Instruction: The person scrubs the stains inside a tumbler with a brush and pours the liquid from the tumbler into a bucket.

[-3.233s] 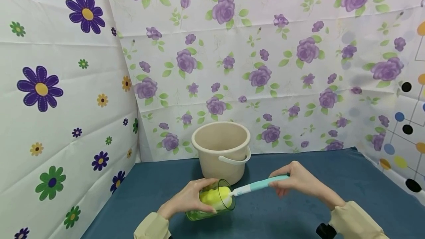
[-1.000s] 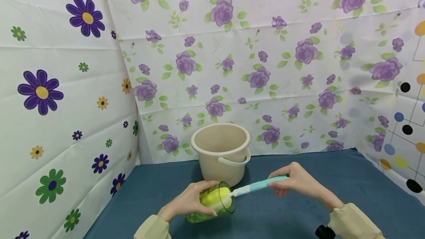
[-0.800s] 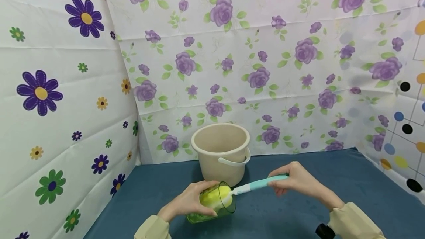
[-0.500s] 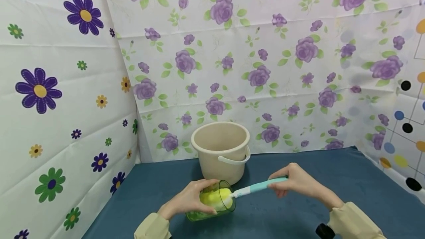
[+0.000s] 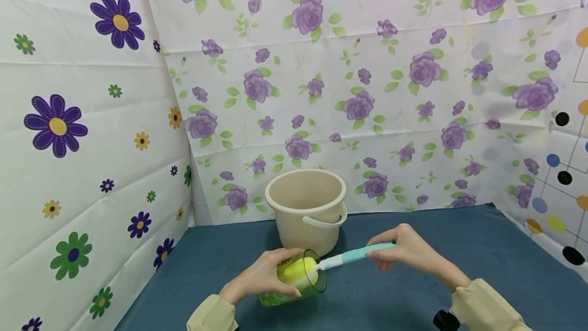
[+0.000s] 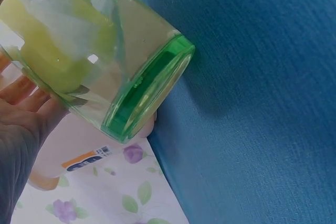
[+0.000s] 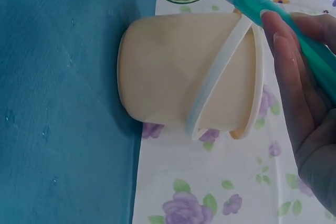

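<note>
My left hand (image 5: pixel 264 274) grips a see-through green cup (image 6: pixel 149 85), tilted on its side with its mouth to the right. Inside it sits the yellow sponge head (image 5: pixel 294 272) of a bottle brush, seen through the wall in the left wrist view. The brush's teal and white handle (image 5: pixel 356 255) sticks out of the mouth, slanting up to the right. Fingers and thumb of my right hand (image 5: pixel 406 250) pinch the handle near its end. In the right wrist view the handle (image 7: pixel 252 3) crosses the upper right corner, and only the cup's rim shows.
A beige bucket (image 5: pixel 305 229) with a white handle stands just behind the cup, near the back of the blue-covered table (image 5: pixel 413 300). Water drops dot the cloth in the right wrist view. Flower-printed sheets (image 5: pixel 395 157) line the back and sides.
My right hand has shifted slightly left with the brush, whose sponge head sits a little deeper in the cup. The left hand and cup stay almost in place.
</note>
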`<state>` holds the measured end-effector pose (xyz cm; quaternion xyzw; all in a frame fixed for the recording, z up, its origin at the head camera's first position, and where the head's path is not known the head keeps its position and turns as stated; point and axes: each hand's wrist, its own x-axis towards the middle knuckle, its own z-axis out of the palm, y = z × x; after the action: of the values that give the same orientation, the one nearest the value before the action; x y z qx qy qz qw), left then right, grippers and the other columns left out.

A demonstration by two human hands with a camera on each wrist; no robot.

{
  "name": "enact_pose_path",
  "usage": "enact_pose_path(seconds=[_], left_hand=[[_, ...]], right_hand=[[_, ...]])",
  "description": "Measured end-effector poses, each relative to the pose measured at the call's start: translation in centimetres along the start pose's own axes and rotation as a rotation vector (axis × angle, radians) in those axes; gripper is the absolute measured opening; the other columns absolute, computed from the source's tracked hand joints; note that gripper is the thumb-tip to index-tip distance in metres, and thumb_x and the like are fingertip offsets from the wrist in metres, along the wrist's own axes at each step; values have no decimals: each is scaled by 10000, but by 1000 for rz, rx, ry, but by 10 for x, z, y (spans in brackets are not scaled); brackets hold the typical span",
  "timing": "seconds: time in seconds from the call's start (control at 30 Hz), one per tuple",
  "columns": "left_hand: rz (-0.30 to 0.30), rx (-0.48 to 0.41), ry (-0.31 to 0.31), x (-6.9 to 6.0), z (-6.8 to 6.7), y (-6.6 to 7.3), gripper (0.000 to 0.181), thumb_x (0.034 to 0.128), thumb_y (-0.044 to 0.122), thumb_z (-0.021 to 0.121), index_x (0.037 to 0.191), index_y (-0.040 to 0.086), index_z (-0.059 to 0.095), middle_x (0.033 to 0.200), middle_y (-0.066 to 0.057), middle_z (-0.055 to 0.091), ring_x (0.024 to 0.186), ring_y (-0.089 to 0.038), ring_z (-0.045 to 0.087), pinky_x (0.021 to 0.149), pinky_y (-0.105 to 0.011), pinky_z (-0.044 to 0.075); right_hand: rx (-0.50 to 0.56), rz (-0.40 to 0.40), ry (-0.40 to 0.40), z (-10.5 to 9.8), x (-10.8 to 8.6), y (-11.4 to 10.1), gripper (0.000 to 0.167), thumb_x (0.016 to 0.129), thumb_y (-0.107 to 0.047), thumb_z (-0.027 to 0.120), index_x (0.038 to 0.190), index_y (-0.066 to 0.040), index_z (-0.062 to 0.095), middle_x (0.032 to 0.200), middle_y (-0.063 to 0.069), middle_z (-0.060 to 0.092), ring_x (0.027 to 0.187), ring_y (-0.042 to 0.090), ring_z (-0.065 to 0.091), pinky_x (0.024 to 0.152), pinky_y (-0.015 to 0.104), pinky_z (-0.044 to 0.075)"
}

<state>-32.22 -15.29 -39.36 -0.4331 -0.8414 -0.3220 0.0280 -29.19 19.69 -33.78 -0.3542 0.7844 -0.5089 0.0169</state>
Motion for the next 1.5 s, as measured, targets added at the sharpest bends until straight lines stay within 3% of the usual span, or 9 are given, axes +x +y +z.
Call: enact_pose_path(seconds=[0.2,0.37,0.63,0.83,1.03,1.5], left_hand=[[27,15,13,1,-1,-1,752,709,429,751,1344,161,449,1218,-1,510,1033,-123,499,820,-319,435],[6,1,-4,1,-1,0,755,710,444,744,1351,184,441,1242,-13,498,1069,-138,486,848,-337,424],[4,8,-8,0,-1,0,766,711,449,741,1356,174,433,1265,-6,482,1093,-144,474,866,-346,414],[3,-16,0,-1,0,0,755,712,425,749,1351,166,440,1250,-8,491,1066,-139,489,843,-334,428],[-2,-16,8,-2,0,1,751,705,426,754,1341,164,451,1227,5,507,1036,-117,499,820,-307,434],[9,-29,3,-1,-1,0,743,717,393,756,1346,149,443,1246,-20,495,1064,-141,492,838,-329,431]], right_hand=[[-50,-15,-4,-4,1,7,177,840,-163,660,960,-39,698,646,70,640,545,296,610,478,380,504],[-77,27,-32,-5,1,8,185,839,-183,663,940,-35,706,617,79,634,527,281,605,480,392,501],[6,54,-48,1,2,10,198,840,-157,660,953,1,696,634,131,633,520,292,609,482,462,490],[39,60,-16,2,2,2,173,843,-107,651,962,13,688,654,146,636,541,329,608,486,433,500],[22,53,3,-4,-3,-16,200,847,-70,636,976,81,656,674,179,632,572,380,602,514,442,503],[-71,75,-27,-28,-6,2,215,852,-159,646,949,28,687,627,106,634,538,288,611,498,434,500]])
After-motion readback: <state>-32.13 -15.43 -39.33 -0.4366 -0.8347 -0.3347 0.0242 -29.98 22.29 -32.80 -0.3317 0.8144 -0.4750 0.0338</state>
